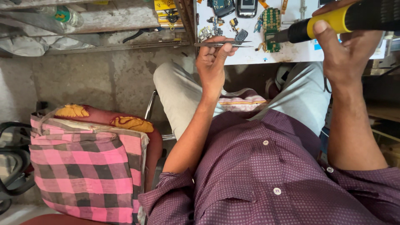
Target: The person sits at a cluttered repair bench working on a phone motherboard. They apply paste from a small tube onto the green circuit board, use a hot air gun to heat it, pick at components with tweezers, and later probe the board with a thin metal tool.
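White bench top (291, 54) was strewn with phone parts while tweezers (225, 43) were pinched in the left hand (212, 62) and a soldering tool (333, 21) was gripped in the right hand (346, 54), both poised near a green circuit board (271, 25), not yet touched.

The white worktop (291, 54) at twelve o'clock is crowded: a green circuit board (271, 25), small phones (246, 7) and loose parts leave bare room only along its near edge. The tweezers (223, 43) and the yellow-and-black tool (333, 21) bar the way in from eleven and one o'clock. At eight o'clock a pink checked bag (87, 171) fills the seat, with open concrete floor (96, 79) at ten.
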Demonstrator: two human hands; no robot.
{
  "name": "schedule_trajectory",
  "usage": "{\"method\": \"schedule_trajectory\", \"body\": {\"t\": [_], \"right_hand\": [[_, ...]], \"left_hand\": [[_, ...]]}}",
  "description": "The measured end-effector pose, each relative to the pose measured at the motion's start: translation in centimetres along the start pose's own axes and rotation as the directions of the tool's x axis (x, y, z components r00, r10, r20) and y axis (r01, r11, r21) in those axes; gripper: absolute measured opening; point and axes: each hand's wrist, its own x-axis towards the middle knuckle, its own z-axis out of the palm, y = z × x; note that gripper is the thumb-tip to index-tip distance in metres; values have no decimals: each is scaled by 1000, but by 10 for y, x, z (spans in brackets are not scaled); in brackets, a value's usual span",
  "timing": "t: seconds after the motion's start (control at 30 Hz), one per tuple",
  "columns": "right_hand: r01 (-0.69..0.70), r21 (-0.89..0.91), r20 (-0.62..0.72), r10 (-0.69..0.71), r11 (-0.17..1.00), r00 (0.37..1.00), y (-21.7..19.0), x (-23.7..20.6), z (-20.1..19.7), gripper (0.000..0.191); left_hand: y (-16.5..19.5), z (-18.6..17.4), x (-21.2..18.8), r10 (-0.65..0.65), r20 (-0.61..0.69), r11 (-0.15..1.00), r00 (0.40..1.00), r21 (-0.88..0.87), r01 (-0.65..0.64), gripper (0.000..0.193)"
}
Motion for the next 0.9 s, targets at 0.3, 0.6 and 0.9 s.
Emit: {"method": "schedule_trajectory", "body": {"t": [0.3, 0.6, 0.9], "right_hand": [[-79, 20, -41, 79, 997, 996, -2, 3, 3, 25], [58, 18, 23, -58, 998, 998, 6, 0, 0, 23], [-60, -11, -33, 60, 998, 998, -6, 1, 2, 23]], "left_hand": [[0, 2, -2, 0, -6, 1000, 1000, 14, 0, 26], [2, 2, -1, 3, 4, 1000, 1000, 15, -3, 26], [0, 0, -1, 3, -2, 1000, 1000, 7, -3, 26]]}}
